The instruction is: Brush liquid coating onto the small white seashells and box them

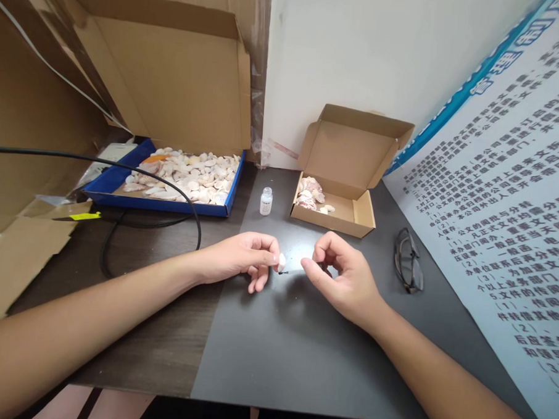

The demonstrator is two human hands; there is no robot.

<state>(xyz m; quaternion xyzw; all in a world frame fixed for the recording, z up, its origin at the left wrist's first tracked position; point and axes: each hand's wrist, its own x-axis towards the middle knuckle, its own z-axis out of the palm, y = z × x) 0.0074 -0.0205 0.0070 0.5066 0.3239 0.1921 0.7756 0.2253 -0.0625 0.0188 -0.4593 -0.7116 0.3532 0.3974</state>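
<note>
My left hand point(254, 258) pinches a small white seashell point(281, 261) between thumb and fingertips, a little above the grey mat. Across from it, my right hand point(344, 274) is closed on a thin dark stick point(295, 272), whose far end meets or nearly meets the shell's lower edge. The kind of its tip is too small to tell. Behind the hands stands a small clear bottle point(266, 203) with whitish contents and no cap on it. To its right, a small open cardboard box point(339, 223) holds several shells point(310, 192) on its left side.
A large blue-sided box point(182, 206) full of shells stands open at the back left. A black cable point(196, 212) loops in front of it. Glasses point(407, 261) lie on the right, beside a printed sheet point(503, 182). A yellow-handled cutter point(84, 216) rests at far left.
</note>
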